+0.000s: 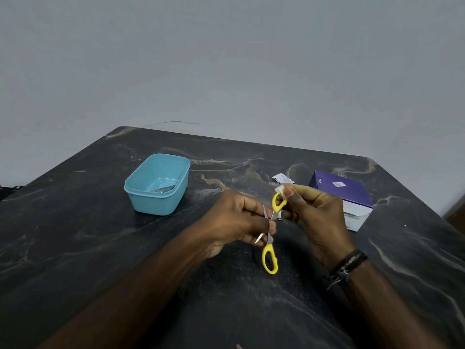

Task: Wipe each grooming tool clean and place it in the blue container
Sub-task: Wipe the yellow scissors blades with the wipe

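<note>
Dark marbled counter (100,248) carries a purple-and-white box (349,197) at 2 o'clock and the blue container (156,195) at 10 o'clock, metal tools lying inside. At centre, the left hand (234,222) pinches the blades of yellow-handled scissors (270,238), held spread above the counter, while the right hand (312,210) pinches a small white wipe (280,189) against the upper handle loop.
</note>
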Available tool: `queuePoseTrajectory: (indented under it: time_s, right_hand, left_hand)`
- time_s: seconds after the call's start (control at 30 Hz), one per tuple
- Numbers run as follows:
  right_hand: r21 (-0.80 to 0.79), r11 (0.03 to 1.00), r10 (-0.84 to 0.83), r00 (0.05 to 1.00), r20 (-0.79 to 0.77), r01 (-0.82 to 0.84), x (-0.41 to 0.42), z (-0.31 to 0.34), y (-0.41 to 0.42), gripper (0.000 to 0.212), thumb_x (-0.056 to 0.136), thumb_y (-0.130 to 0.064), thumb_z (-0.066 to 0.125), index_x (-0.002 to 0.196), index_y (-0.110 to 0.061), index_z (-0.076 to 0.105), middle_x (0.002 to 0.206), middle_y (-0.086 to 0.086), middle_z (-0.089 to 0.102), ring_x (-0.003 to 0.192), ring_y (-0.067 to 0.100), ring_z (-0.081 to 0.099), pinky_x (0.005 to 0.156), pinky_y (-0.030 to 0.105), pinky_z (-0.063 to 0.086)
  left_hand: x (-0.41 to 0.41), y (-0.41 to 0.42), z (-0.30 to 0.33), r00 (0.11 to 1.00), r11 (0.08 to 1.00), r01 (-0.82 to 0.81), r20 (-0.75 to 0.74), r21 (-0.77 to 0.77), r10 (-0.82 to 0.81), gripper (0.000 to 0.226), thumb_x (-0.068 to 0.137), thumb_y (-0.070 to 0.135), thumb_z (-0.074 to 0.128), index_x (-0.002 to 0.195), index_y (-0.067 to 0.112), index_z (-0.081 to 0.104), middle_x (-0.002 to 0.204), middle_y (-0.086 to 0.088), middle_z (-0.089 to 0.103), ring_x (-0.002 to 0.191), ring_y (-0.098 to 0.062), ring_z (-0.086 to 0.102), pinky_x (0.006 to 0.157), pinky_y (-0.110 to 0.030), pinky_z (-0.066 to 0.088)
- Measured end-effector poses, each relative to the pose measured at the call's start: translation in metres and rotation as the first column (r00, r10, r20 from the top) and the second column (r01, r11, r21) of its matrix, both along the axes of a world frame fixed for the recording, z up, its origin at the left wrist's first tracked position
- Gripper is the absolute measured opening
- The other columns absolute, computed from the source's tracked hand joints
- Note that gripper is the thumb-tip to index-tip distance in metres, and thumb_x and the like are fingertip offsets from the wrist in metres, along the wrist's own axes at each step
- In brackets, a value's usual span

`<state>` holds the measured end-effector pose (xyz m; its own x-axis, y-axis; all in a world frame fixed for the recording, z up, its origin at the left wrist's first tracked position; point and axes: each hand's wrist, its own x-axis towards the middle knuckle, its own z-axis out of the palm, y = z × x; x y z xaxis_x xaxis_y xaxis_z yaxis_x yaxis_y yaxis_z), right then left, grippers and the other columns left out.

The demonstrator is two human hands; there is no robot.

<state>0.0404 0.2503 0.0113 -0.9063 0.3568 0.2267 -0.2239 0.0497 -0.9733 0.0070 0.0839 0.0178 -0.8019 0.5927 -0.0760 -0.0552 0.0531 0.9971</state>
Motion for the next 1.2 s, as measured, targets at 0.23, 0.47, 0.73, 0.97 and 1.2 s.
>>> queuePoseTrajectory:
  time_s: [0.23, 0.47, 0.73, 0.97, 1.2]
  right_hand:
    - [-0.022, 1.0, -0.001, 0.999, 0.035, 0.001, 0.0, 0.001, -0.003, 0.013, 0.093, -0.015, 0.06, 0.088, -0.011, 0.072, 0.072, 0.003, 0.075, 0.066, 0.011, 0.068, 0.055, 0.019, 0.047]
    - [-0.146, 0.989, 0.012, 0.997, 0.071, -0.002, -0.001, 0.001, -0.006, 0.016, 0.093, -0.018, 0.06, 0.084, -0.012, 0.072, 0.077, 0.005, 0.075, 0.068, 0.012, 0.07, 0.059, 0.022, 0.048]
    - [-0.14, 0.99, 0.043, 0.992, 0.116, -0.026, -0.003, -0.004, -0.009, 0.023, 0.092, -0.02, 0.062, 0.099, 0.001, 0.07, 0.093, 0.019, 0.075, 0.078, 0.028, 0.069, 0.062, 0.028, 0.054]
    - [-0.142, 0.984, 0.126, 0.98, 0.154, -0.105, 0.001, -0.003, -0.014, 0.018, 0.089, -0.018, 0.063, 0.087, -0.001, 0.072, 0.078, 0.014, 0.073, 0.062, 0.02, 0.064, 0.059, 0.029, 0.056]
    - [-0.223, 0.971, 0.125, 0.983, 0.137, -0.092, 0.001, 0.001, -0.013, 0.023, 0.091, -0.016, 0.061, 0.087, 0.005, 0.069, 0.08, 0.02, 0.071, 0.06, 0.021, 0.061, 0.054, 0.026, 0.053]
  left_hand:
    - [-0.003, 0.002, 0.001, 0.99, 0.988, -0.143, 0.005, 0.055, 0.143, 0.017, 0.079, -0.004, 0.073, 0.095, -0.006, 0.071, 0.085, -0.022, 0.074, 0.064, -0.022, 0.07, 0.062, -0.032, 0.061]
    - [-0.001, 0.004, 0.001, 0.989, 0.988, -0.145, 0.022, 0.055, 0.144, 0.013, 0.082, -0.005, 0.07, 0.095, -0.008, 0.069, 0.085, -0.024, 0.073, 0.061, -0.021, 0.069, 0.064, -0.035, 0.062]
    - [0.001, 0.006, -0.001, 0.991, 0.989, -0.132, 0.027, 0.063, 0.13, 0.018, 0.081, -0.002, 0.071, 0.099, -0.008, 0.069, 0.085, -0.023, 0.073, 0.065, -0.023, 0.07, 0.066, -0.036, 0.062]
    - [-0.001, 0.005, -0.002, 0.988, 0.985, -0.154, 0.038, 0.074, 0.151, 0.018, 0.082, -0.001, 0.072, 0.097, -0.01, 0.068, 0.086, -0.026, 0.072, 0.071, -0.03, 0.07, 0.065, -0.036, 0.062]
    - [0.001, 0.009, -0.005, 0.992, 0.991, -0.113, 0.062, 0.074, 0.109, 0.019, 0.082, 0.0, 0.072, 0.098, -0.008, 0.069, 0.088, -0.025, 0.072, 0.066, -0.024, 0.07, 0.065, -0.034, 0.061]
